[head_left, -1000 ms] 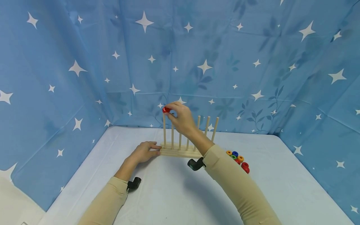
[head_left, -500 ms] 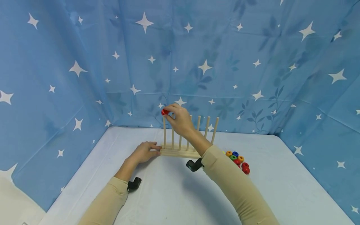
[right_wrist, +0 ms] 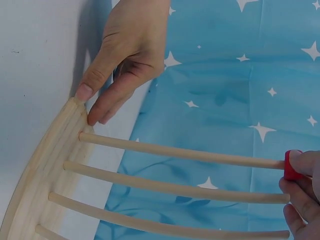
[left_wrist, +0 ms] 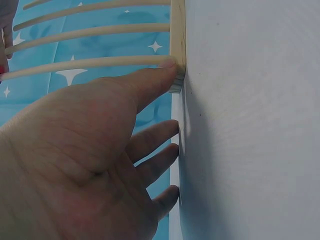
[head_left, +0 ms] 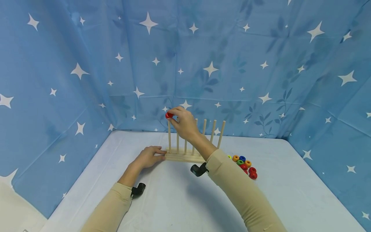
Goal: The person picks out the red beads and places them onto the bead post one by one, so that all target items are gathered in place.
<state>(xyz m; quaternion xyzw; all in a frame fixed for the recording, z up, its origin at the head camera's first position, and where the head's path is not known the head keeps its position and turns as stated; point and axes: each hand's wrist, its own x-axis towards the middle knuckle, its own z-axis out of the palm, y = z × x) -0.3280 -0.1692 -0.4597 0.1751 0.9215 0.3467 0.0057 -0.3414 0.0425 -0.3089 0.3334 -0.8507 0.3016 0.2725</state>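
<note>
A wooden peg rack point(head_left: 185, 157) stands on the table with its row of upright pegs. My right hand point(head_left: 185, 123) pinches a red bead point(right_wrist: 289, 166) between thumb and fingers, right at the top of the leftmost peg point(head_left: 169, 137). In the right wrist view the bead meets that peg's tip. My left hand point(head_left: 149, 156) steadies the left end of the base, thumb and index finger pinching its corner. The left wrist view shows the other fingers point(left_wrist: 159, 159) spread, their tips down by the white tabletop. The right forearm hides the rack's right end.
Several loose beads, among them a blue bead point(head_left: 242, 158), a green bead point(head_left: 240, 162) and another red bead point(head_left: 253, 175), lie right of the rack, partly behind the right sleeve point(head_left: 240, 190). A blue star-patterned curtain point(head_left: 185, 64) hangs behind the white table point(head_left: 162, 199).
My right hand has moved slightly left and down with the red bead, at the leftmost peg's top. The left hand has stayed on the base.
</note>
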